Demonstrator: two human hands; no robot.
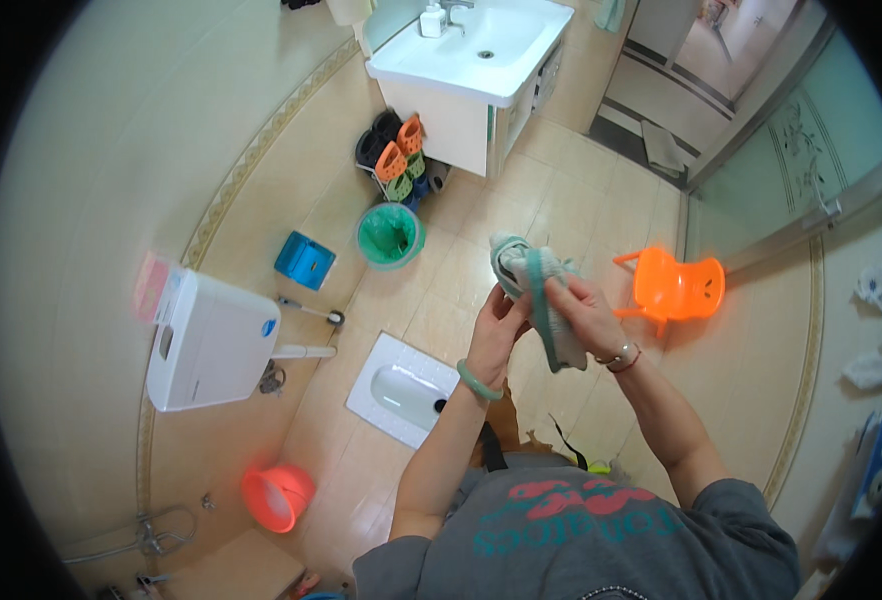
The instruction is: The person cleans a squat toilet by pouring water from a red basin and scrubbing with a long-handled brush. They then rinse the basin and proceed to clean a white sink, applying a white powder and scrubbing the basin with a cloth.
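Both my hands hold a bunched grey-white cloth with green stripes (536,270) in front of my body. It looks like a folded towel or rag. My left hand (498,328), below a green bangle, grips its left side with the fingers partly behind it. On the other side my right hand (583,312), with a bracelet at the wrist, pinches the cloth with thumb and fingers. One end of the cloth hangs down between the hands, and the upper end is rolled up.
A squat toilet (401,390) lies in the floor at my left. Beyond it are a green-lined bin (391,236), a shoe rack with clogs (393,160) and a sink cabinet (451,125). An orange chair (676,287) stands at right, a red bucket (277,497) at lower left.
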